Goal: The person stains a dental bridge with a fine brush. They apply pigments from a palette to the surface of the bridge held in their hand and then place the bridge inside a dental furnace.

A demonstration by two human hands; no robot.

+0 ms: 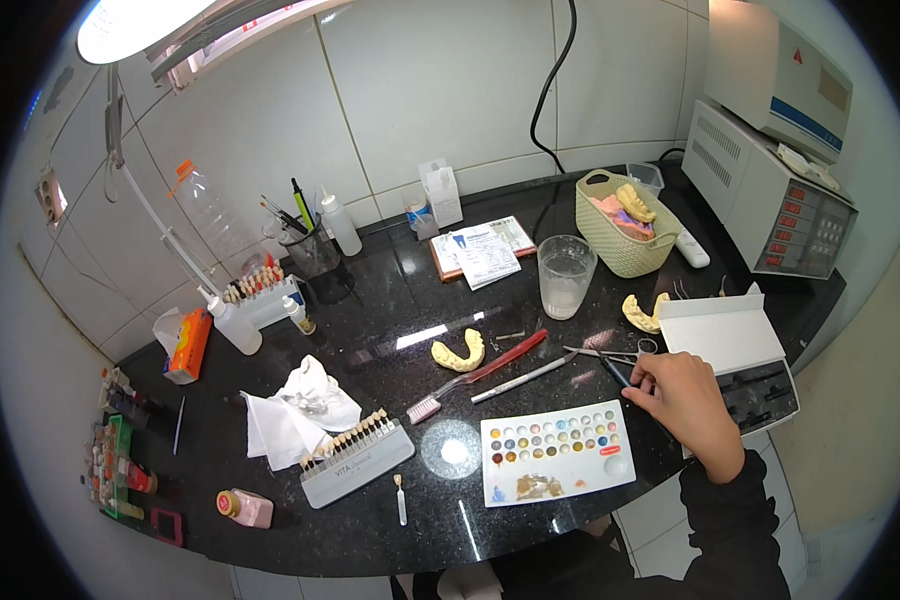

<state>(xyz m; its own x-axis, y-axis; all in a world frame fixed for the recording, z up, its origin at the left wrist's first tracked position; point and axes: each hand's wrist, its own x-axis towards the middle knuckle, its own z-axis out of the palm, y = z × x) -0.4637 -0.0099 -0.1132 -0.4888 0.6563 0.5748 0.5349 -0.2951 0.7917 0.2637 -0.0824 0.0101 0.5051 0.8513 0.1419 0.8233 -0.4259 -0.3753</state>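
At the right of the black counter, my right hand (685,395) is closed, thumb and fingertips pinched on a slim dark-handled tool (618,373); its kind cannot be made out. Just beyond my fingers lie scissor-handled metal forceps (647,347). A white paint palette (560,491), with several small wells of colour and brown smears, is close to the left of the hand. An open white case (722,330) with dark slots lies right beside it. A silver pen-like instrument (523,380) and a red-handled toothbrush (500,357) rest farther left. My left hand is out of view.
Dental casts (457,352), a glass of cloudy water (566,280) and a green basket (620,250) stand beyond. Left are a tooth shade guide (360,468), white cloth (285,420), pink bottle (245,508) and squeeze bottle (235,325). A boxy machine (740,190) stands back right.
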